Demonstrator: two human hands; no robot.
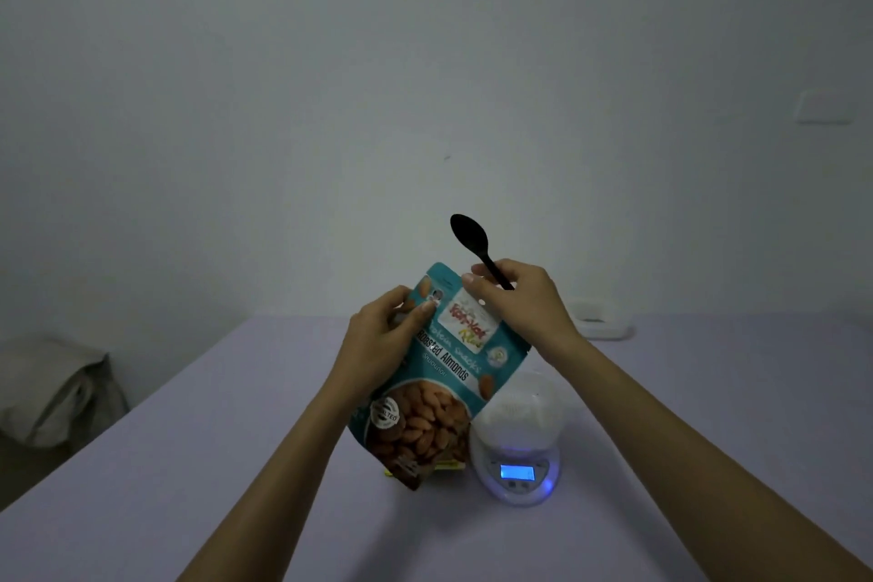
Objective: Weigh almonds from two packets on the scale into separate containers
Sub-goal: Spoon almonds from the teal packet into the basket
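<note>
Here, left hand [378,336] and right hand [515,302] are both gripping the teal almond packet [439,388] above the table [236,440]; right also pinching a black spoon [475,246]. Container [524,411] sitting on the scale [517,473].

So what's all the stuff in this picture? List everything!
table: one, pale lilac, fills the foreground
almond packet: one, teal, held up above it
spoon: one, black, sticking up above the packet
scale: one, white, blue display lit, right of the packet
container: one, clear, on the scale
flat thing: one, yellow, peeking out below the packet
white object: one, table's far edge
bundle: one, grey, left of the table
left hand: one, grips the packet's left edge
right hand: one, holds spoon and packet top
</note>
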